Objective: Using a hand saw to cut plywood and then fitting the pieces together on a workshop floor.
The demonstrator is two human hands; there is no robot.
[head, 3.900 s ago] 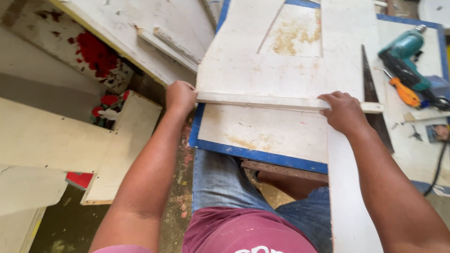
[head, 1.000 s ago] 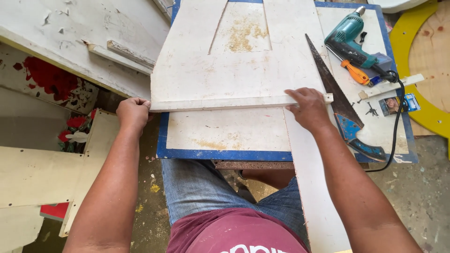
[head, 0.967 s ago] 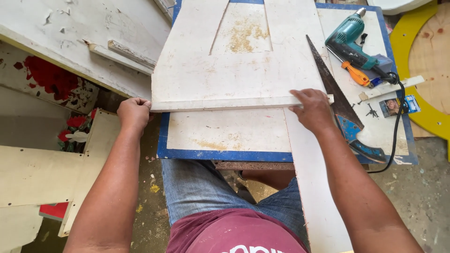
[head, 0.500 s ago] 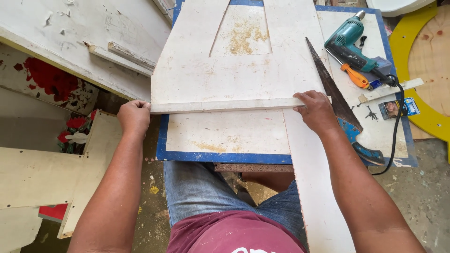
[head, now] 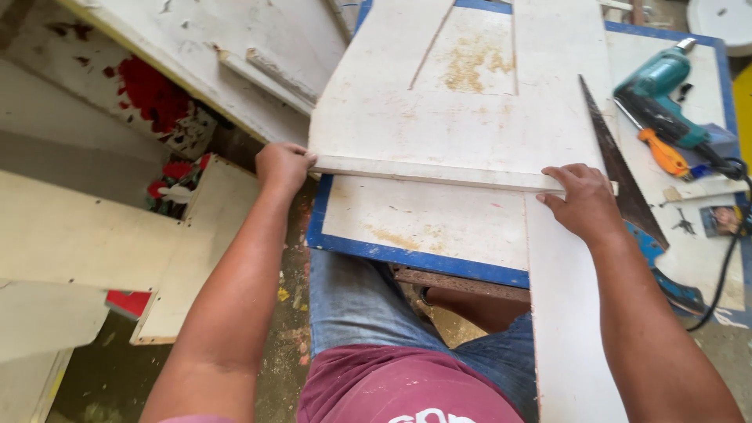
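- While the left hand (head: 282,167) closes around the left end of a thin white wooden strip (head: 439,174), its fingers curl over that end at the corner of the white cut panel (head: 439,94).
- The right hand (head: 583,202) presses flat on the strip's right end, fingers spread on top rather than wrapped around it.
- The strip lies across the near edge of the cut panel, which rests on a blue-edged white board (head: 407,227).
- A long white plank (head: 568,337) runs from under the right hand toward the person, touching the strip.
- Just right of the strip's end lies a handsaw (head: 619,176), its blade pointing away.
- Farther right of the strip sits a teal power drill (head: 658,90) with an orange-handled tool (head: 662,153) beside it.
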